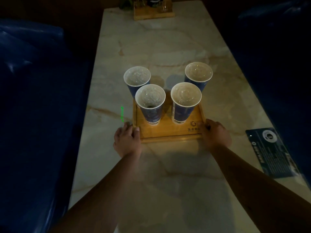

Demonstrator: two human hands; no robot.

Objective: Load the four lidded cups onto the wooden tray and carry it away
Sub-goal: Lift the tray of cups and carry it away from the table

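Several blue paper cups with sealed film lids stand upright on a wooden tray [170, 132] that rests on the marble table [168, 47]. Two cups are at the tray's back, one on the left [137, 78] and one on the right [198, 74]. Two more stand nearer me, left [150, 100] and right [186, 98]. My left hand [127, 140] grips the tray's near left corner, thumb on the rim. My right hand [216, 134] grips the near right corner. Both forearms reach in from the bottom.
A dark printed card [272, 152] lies at the table's right edge. A wooden stand with small items [154, 13] sits at the far end. Blue padded seats [33, 98] flank the table on both sides. A green light mark [122, 113] shows left of the tray.
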